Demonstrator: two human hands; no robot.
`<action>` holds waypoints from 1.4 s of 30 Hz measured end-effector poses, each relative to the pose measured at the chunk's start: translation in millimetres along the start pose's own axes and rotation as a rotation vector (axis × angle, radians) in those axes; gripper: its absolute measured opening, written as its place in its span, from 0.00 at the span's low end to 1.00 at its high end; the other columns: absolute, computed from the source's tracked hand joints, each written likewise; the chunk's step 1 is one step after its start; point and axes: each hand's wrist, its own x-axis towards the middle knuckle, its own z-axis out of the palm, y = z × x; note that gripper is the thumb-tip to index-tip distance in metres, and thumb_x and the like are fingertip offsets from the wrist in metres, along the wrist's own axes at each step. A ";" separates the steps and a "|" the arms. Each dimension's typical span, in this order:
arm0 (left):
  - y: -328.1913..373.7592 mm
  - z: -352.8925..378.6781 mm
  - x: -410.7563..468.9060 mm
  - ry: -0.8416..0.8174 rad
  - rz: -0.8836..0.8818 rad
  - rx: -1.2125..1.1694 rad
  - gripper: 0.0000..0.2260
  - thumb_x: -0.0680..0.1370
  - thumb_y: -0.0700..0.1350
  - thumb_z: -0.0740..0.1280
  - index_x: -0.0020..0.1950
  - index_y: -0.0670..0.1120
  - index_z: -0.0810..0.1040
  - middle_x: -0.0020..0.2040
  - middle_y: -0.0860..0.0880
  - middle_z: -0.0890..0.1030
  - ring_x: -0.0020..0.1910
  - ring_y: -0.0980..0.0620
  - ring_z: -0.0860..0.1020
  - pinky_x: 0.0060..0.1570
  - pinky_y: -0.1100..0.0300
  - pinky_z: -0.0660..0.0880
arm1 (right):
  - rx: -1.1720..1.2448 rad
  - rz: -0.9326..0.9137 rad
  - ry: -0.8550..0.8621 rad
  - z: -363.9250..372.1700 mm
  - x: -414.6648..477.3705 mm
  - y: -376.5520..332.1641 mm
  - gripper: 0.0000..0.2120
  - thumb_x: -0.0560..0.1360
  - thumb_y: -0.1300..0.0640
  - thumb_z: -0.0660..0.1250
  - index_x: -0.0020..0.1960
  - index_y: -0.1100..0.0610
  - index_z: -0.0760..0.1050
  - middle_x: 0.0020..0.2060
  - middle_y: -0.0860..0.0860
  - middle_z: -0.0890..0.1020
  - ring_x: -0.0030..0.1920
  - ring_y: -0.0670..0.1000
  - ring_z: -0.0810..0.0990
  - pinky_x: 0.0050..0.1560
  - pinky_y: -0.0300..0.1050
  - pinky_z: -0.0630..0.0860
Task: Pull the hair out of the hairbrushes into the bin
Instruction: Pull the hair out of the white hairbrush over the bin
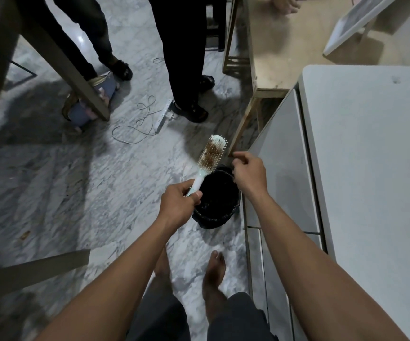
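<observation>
Gripping the pale handle, the left hand (179, 203) holds the hairbrush (206, 163) in the air above the near-left rim of the bin (213, 217). The brush's long axis runs from the near-left handle up to the far-right rounded head, so the tip points away from the person and slightly right. Its bristle face is turned up and to the right, and a brown mat of hair (213, 150) is caught among the bristles.

The right hand (248, 171) hovers just right of the brush head, above the bin's far rim. Its fingers are curled toward the thumb, but I cannot tell whether they pinch anything.

The bin is black with a dark liner and stands on the marble floor (76, 180), close against a white cabinet whose tabletop (371, 168) fills the right side. The person's bare feet (213, 274) are near the bin. Farther off lie a white power strip (163, 118) with a looped cable (135, 129), beside the dark-trousered legs (186, 57) of people standing there.
</observation>
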 end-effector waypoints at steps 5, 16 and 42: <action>3.0 3.2 -4.3 -0.006 0.018 -0.002 0.16 0.79 0.40 0.69 0.66 0.50 0.80 0.46 0.55 0.84 0.45 0.50 0.84 0.50 0.49 0.79 | -0.024 -0.266 0.005 1.8 -3.4 -23.8 0.16 0.79 0.50 0.69 0.66 0.49 0.78 0.42 0.45 0.80 0.40 0.42 0.78 0.44 0.38 0.75; 1.8 6.2 -9.5 -0.005 0.047 0.034 0.16 0.78 0.40 0.69 0.65 0.51 0.81 0.47 0.48 0.86 0.46 0.42 0.84 0.45 0.44 0.80 | -0.254 -0.331 0.067 -0.1 -2.0 -32.4 0.08 0.82 0.56 0.64 0.49 0.58 0.81 0.47 0.49 0.77 0.48 0.51 0.78 0.54 0.54 0.78; -5.5 -6.1 1.0 0.066 0.000 -0.010 0.17 0.79 0.40 0.69 0.67 0.48 0.79 0.44 0.52 0.85 0.48 0.48 0.84 0.53 0.46 0.80 | 0.371 0.058 0.024 -22.6 10.1 -30.9 0.03 0.81 0.63 0.66 0.49 0.62 0.78 0.39 0.55 0.81 0.33 0.47 0.81 0.39 0.39 0.82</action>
